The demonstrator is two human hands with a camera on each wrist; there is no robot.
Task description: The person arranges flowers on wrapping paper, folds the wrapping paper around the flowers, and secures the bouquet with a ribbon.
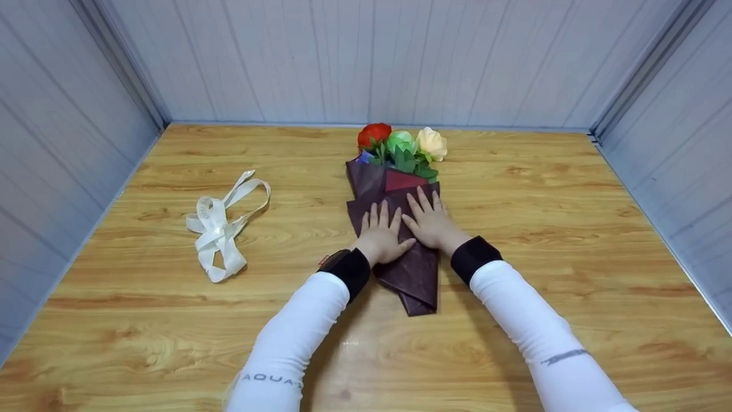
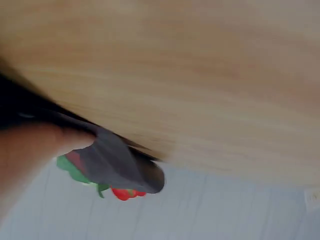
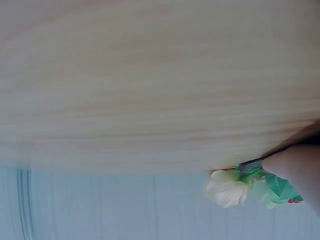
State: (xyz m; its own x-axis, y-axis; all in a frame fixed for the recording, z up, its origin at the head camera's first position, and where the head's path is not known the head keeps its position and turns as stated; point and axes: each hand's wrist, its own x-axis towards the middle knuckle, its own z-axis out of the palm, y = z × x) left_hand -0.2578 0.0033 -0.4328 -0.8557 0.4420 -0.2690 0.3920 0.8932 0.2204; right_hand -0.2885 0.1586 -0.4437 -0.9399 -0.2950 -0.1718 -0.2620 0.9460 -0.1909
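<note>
A bouquet in dark maroon wrapping paper (image 1: 420, 280) lies on the table, its blooms toward the back wall. A red flower (image 1: 374, 135), a green flower (image 1: 401, 141) and a cream flower (image 1: 432, 143) stick out of the top above green leaves. My left hand (image 1: 382, 237) rests flat on the wrapping's left side, fingers spread. On its upper right, my right hand (image 1: 432, 223) lies with straight fingers across the paper. In the left wrist view the wrapping (image 2: 112, 157) extends past the hand; the right wrist view shows the cream flower (image 3: 226, 189) beyond the fingers.
A white ribbon bow (image 1: 218, 232) with looped tails lies on the wooden table (image 1: 543, 229), left of the bouquet. Pale panelled walls (image 1: 343, 63) enclose the table at the back and on both sides.
</note>
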